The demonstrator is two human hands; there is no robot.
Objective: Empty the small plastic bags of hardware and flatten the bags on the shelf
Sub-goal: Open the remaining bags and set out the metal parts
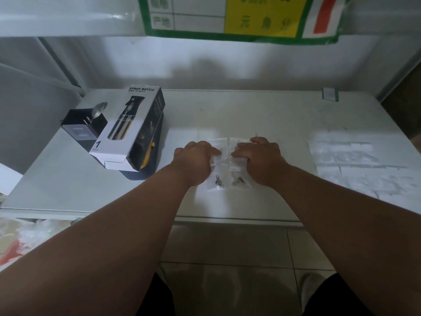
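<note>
Two small clear plastic bags (224,165) lie side by side near the white shelf's (273,115) front edge, metal hardware (218,180) still inside, each pinned by a hand, left (193,161) and right (262,159), fingers seemingly pressing them flat.

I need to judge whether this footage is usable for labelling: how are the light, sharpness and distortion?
Head view: dim overall, with a bright patch on the shelf around the two small bags; a soft shadow falls on the back wall; the sign overhead is blurred; wide-angle lens bows the shelf edge; the hardware in the bags is small and indistinct.
</note>
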